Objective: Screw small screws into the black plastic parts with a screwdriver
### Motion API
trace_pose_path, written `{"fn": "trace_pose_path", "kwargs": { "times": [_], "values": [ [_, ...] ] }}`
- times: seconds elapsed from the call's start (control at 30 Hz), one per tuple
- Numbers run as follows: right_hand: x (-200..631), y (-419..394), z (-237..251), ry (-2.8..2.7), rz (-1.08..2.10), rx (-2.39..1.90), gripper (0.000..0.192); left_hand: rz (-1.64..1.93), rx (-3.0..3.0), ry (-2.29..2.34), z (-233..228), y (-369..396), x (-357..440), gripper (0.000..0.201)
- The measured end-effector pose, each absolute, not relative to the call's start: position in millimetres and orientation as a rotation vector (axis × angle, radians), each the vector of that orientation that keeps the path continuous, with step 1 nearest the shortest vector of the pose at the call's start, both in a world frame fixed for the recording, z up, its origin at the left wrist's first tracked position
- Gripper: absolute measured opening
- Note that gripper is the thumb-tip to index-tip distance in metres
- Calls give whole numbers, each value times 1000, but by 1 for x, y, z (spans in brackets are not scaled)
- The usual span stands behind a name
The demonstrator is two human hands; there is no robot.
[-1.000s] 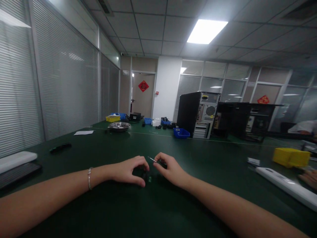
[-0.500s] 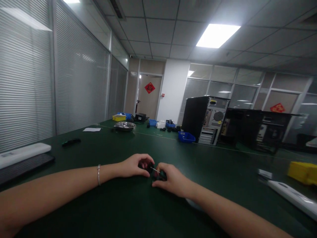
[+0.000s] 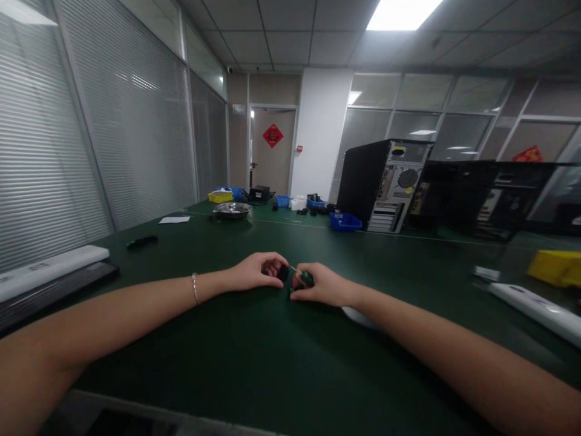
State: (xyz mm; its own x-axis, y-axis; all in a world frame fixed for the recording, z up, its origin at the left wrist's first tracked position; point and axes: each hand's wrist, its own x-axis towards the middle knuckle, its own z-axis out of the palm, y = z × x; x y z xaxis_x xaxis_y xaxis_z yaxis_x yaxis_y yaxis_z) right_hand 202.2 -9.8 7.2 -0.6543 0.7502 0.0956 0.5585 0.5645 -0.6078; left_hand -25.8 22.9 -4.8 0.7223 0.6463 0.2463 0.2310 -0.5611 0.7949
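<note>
Over the middle of the green table [image 3: 218, 357], my left hand [image 3: 258, 270] curls round a small black part [image 3: 283, 274] whose kind I cannot make out. My right hand [image 3: 320, 283] is closed on a screwdriver with a dark green handle [image 3: 307, 278]. Its thin metal shaft [image 3: 293, 269] points left, toward the black part. Whether the tip touches the part, I cannot tell. A pale round object [image 3: 358, 316] lies partly hidden under my right forearm.
Left lie a dark green-black tool [image 3: 142, 242], a white long box [image 3: 54, 266] and a black keyboard-like slab [image 3: 68, 293]. Farther back are a metal bowl [image 3: 232, 210], a blue bin [image 3: 345, 221] and a computer case [image 3: 379, 184]. Right are a white bar [image 3: 535, 309] and a yellow bin [image 3: 556, 267].
The view has tilted down, so the table's near edge now shows. Both hands stay close together; the screwdriver shaft still points at the black part, which shows more now.
</note>
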Motion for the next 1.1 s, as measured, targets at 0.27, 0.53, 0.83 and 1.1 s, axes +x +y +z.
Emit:
{"fn": "trace_pose_path", "kwargs": {
  "times": [0.27,0.53,0.83,1.1],
  "values": [
    [200,-10,-1,-2243,529,-953,25,709,2109,650,-6,19,-19,46],
    [194,-16,1,-2198,375,-909,19,735,2087,638,-3,13,-17,46],
    [192,-16,-2,-2199,237,-875,17,769,1958,626,-1,10,-12,39],
    [189,-22,2,-2319,157,-861,12,777,1753,622,-1,9,-5,36]
  ]
}}
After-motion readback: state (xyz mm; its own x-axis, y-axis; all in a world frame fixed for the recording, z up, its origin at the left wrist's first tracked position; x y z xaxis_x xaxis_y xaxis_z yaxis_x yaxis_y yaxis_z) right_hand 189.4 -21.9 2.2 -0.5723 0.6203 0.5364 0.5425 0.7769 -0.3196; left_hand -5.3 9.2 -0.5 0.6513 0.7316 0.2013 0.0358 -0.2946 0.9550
